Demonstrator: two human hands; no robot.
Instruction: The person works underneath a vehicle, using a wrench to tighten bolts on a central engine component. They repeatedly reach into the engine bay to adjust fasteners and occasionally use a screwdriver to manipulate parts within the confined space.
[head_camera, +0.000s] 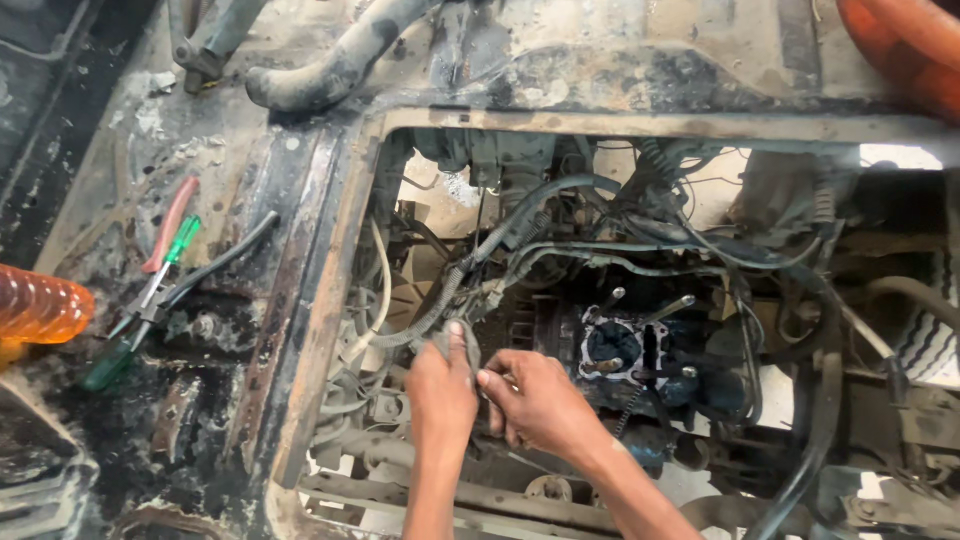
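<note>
Grey cable bundle (440, 300): runs diagonally through the open engine bay at centre frame, its lower end under the left thumb.
Left hand (441, 385): lower centre, fingers pinched on the bundle's end.
Right hand (535, 400): touching the left, just right of it, fingers curled; what it grips is hidden.
Engine block with round opening (612, 348): just right of both hands.
Green-handled screwdriver (150, 300): well apart, left of frame on the grimy panel.
</note>
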